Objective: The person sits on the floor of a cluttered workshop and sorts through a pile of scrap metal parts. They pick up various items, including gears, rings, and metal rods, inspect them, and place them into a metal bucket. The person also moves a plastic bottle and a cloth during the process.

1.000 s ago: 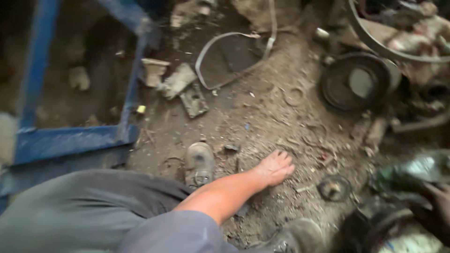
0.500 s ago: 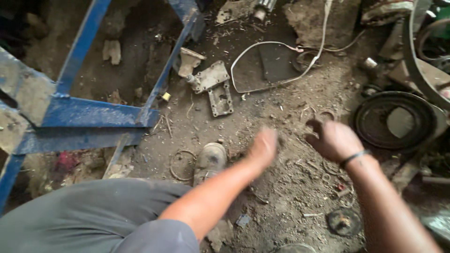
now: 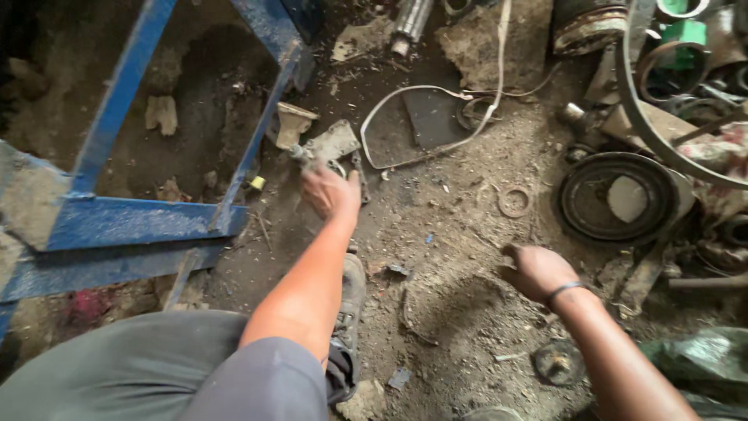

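Note:
My left hand (image 3: 331, 193) is stretched out over the dirt floor, fingers curled down onto a dirty metal piece beside a grey flat plate (image 3: 333, 143). A small bolt-like part (image 3: 299, 153) pokes out just past the fingertips. Whether the hand grips anything is hidden by its back. My right hand (image 3: 536, 270), with a dark band on the wrist, hovers low over the dirt with its fingers curled in and nothing visible inside. A thin metal ring (image 3: 514, 201) lies a little beyond it.
A blue metal frame (image 3: 140, 222) stands at the left. A round dark pulley disc (image 3: 619, 201) and a pile of greasy machine parts (image 3: 686, 70) fill the right. A bent wire loop (image 3: 421, 117) lies ahead. My grey-clad knee (image 3: 156, 374) is at the bottom.
My left hand has reached forward and left to the metal pieces by the blue frame. My right hand came into view, then drew back toward me with its fingers curled.

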